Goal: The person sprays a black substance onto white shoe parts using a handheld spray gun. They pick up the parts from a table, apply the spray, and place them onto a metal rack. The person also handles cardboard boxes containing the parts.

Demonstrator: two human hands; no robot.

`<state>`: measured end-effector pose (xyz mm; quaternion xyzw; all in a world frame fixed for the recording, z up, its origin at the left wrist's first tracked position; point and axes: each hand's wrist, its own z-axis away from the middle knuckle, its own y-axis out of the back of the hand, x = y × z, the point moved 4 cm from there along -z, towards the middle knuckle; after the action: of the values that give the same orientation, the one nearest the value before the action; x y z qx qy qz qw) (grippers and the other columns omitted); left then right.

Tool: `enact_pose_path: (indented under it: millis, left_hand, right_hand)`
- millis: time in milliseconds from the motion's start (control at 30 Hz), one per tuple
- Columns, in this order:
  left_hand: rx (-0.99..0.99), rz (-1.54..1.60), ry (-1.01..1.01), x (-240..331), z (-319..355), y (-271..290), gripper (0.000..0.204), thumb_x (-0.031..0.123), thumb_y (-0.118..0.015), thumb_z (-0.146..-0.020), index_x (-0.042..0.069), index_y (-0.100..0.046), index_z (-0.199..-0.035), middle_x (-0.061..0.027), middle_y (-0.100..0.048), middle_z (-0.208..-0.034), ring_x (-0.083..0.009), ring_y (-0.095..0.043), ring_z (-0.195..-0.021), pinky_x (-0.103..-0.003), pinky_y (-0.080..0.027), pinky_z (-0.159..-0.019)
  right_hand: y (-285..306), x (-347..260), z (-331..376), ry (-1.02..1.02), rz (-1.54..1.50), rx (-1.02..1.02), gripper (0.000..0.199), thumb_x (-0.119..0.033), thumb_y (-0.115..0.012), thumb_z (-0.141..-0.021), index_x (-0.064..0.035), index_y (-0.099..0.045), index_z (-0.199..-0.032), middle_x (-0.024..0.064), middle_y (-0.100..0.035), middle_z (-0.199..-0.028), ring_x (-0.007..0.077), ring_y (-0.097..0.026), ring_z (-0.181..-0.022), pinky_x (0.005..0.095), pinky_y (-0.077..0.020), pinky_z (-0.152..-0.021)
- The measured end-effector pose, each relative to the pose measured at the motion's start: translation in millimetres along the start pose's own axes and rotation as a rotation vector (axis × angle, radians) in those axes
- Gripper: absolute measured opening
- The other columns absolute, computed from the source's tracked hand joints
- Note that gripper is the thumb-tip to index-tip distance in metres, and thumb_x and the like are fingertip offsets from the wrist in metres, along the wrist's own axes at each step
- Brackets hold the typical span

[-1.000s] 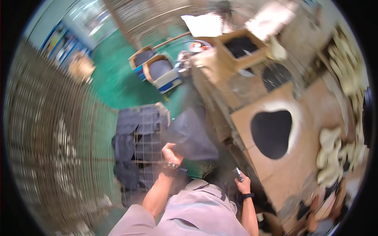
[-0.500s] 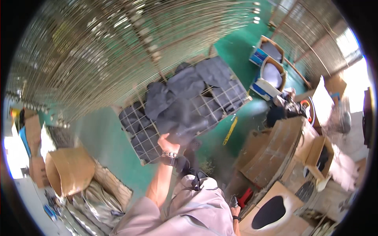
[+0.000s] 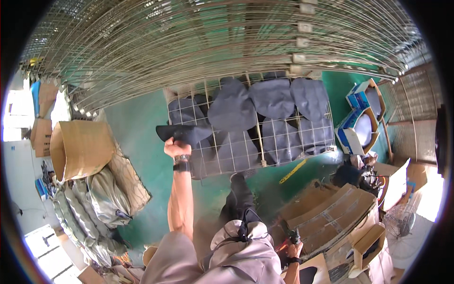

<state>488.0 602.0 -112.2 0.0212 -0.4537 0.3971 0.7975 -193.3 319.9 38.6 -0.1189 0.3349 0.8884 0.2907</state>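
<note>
My left hand (image 3: pixel 176 147) pinches a dark cloth piece (image 3: pixel 184 132) at the wire rack's (image 3: pixel 302 151) left edge, laying it flat beside others; my right hand (image 3: pixel 294 247) grips a small tool, low.

left arm: your bare forearm runs straight up from the lower edge, elbow nearly locked, a dark band at the wrist. left hand (image 3: pixel 173 147): raised ahead of you, fingers curled shut in a grip, knuckles toward the camera. right hand (image 3: pixel 294 247): low by your hip, arm bent, fingers closed, dark band at the wrist.
</note>
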Motion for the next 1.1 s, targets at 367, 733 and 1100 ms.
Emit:
enact_pose_path:
  millis: [367,733,1100]
  left_hand:
    - [-0.104,0.445,0.055,25.3,-21.1,-88.7,0.015,0.019,-0.054,-0.074,0.009,-0.064,-0.08,-0.0039,-0.068,-0.088,-0.0199,-0.065,-0.081,-0.041,-0.052,-0.081]
    - [-0.832,-1.818,-0.086,-212.6,7.6,-21.7,0.039,0.042,-0.069,-0.076,0.008,-0.073,-0.093,-0.0159,-0.071,-0.091,-0.0308,-0.069,-0.088,-0.04,-0.053,-0.077]
    - [-1.341,-1.758,0.563,-291.8,209.6,101.3,0.023,0.029,-0.067,-0.088,0.013,-0.062,-0.074,0.0012,-0.063,-0.068,-0.0074,-0.059,-0.058,-0.026,-0.041,-0.043]
  right_hand:
    - [-4.1,-66.3,-4.2,-0.037,0.094,-0.004,0.015,-0.009,-0.07,-0.077,-0.0041,-0.063,-0.089,0.0056,-0.062,-0.064,0.0129,-0.05,-0.043,0.0284,-0.0388,-0.039]
    - [-21.0,-55.6,2.8,-0.139,0.026,0.03,0.013,-0.007,-0.067,-0.075,-0.0011,-0.066,-0.087,0.0047,-0.061,-0.066,0.0145,-0.053,-0.047,0.03,-0.0423,-0.045]
    - [20.2,-32.2,102.3,0.136,-0.199,0.397,0.047,-0.003,-0.064,-0.076,-0.0034,-0.065,-0.123,0.0051,-0.063,-0.078,0.0116,-0.058,-0.072,0.0308,-0.0503,-0.068]
